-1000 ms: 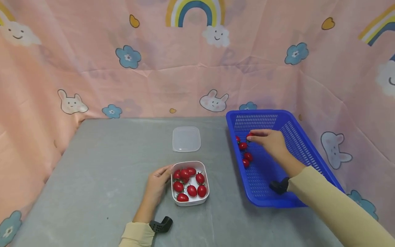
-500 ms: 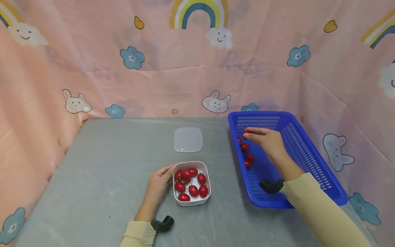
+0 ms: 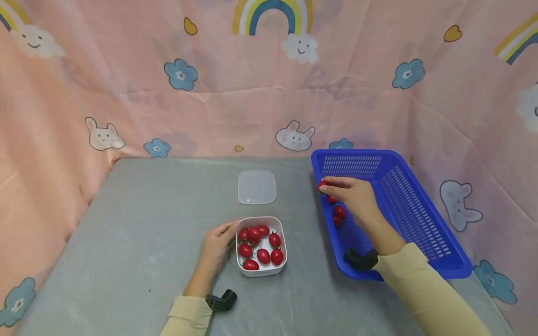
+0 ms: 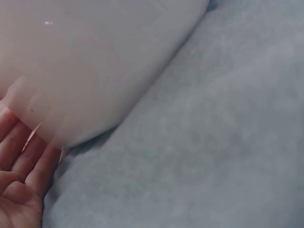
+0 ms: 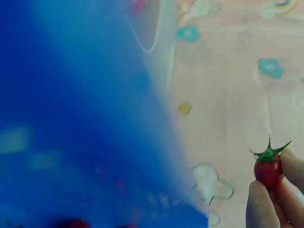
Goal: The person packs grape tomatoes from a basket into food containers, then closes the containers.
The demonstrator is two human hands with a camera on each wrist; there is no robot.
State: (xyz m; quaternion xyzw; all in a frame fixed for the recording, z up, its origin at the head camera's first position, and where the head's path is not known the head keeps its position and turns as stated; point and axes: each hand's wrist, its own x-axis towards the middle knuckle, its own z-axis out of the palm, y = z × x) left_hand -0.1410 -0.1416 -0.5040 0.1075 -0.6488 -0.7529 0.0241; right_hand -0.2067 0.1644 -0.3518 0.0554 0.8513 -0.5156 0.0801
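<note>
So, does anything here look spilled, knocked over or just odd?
Nothing stands out. The tomatoes sit inside the white container and the blue basket, the clear lid lies flat on the table, and the right hand pinches one tomato.

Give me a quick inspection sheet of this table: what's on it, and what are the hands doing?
Surface: grey table.
Job's things: white box holding eight red tomatoes; blue basket with a few tomatoes left; one tomato pinched.
Clutter: clear lid lying beyond the white box.
Hands: left hand rests against the white box; right hand holds the tomato in its fingers over the basket's left wall.
Cables: nothing seen.
Surroundings: pink curtain with rainbows, bunnies, flowers.
</note>
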